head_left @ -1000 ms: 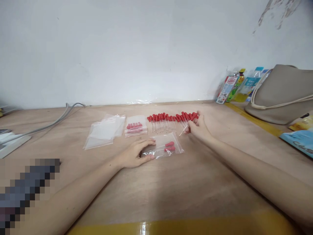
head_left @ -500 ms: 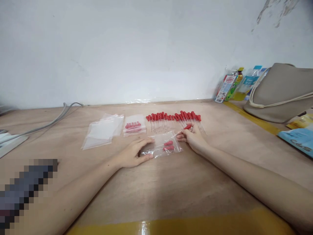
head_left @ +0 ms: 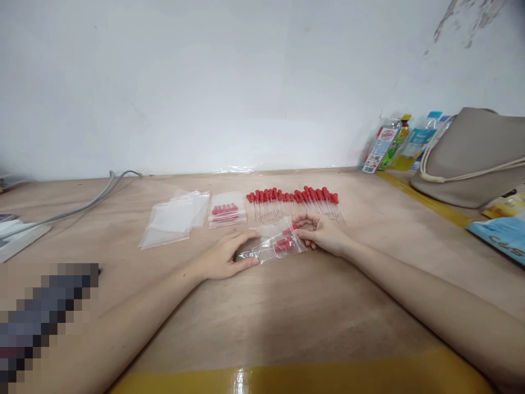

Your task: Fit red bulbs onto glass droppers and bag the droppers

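Note:
A clear plastic zip bag (head_left: 267, 254) lies flat before me with its mouth to the right. My left hand (head_left: 225, 256) holds its closed left end, fingers on the far edge and thumb on the near one. Inside are two red-bulbed droppers (head_left: 283, 247). At the mouth, my right hand (head_left: 322, 234) pinches another dropper (head_left: 290, 229) by its red bulb; its tube points left into the bag and is hard to see. Behind the bag, a row of several loose droppers (head_left: 268, 195) and a second bunch (head_left: 315, 195) lie with bulbs toward the wall.
Left of the droppers is a filled bag (head_left: 223, 214) beside a stack of flat bags (head_left: 170, 219). A grey cable (head_left: 88, 205) runs along the left. Bottles (head_left: 414, 143), a grey-brown drawstring bag (head_left: 476, 156) and a blue packet (head_left: 498, 235) stand or lie on the right.
My right hand has moved left, bringing the dropper's bulb to the mouth of the bag. My left hand stays on the bag's left end.

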The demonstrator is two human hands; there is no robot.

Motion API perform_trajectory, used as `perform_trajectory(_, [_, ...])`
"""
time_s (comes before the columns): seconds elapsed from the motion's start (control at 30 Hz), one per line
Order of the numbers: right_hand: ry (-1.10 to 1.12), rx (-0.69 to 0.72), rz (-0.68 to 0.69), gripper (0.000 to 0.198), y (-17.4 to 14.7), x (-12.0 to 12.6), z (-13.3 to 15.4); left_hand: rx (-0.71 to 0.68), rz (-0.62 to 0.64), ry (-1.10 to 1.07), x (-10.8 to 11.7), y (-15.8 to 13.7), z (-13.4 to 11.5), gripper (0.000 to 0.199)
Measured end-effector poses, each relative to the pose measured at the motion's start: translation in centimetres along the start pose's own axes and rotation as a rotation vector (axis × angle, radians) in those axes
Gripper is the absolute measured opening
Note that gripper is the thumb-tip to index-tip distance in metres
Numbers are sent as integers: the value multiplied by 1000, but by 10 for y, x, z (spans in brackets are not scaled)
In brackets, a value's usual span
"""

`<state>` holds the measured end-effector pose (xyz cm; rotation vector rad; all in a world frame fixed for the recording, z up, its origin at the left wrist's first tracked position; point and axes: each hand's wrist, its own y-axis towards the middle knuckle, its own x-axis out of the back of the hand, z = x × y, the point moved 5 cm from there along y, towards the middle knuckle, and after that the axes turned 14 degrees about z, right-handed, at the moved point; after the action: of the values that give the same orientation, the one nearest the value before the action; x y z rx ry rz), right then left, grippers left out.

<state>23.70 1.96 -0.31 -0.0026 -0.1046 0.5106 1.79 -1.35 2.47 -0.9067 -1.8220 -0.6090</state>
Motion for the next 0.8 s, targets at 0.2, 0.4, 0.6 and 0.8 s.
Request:
perform_trajectory(0.2, [-220,121,-14,15,7,-9,3,13,1,-4,0,0,1,49])
perform_trajectory(0.4, [-342,119,276,25,6,-20,12,9,-3,1,1,0,-1,48])
perform_trajectory(0.6, [-757,-45,-218,13,19,30,25,-36,-2,6,-2,2,2,45])
perform_trajectory(0.8, [-1033,-242,-389,23,64,41,30,-39,59,39,-5,1,5,44])
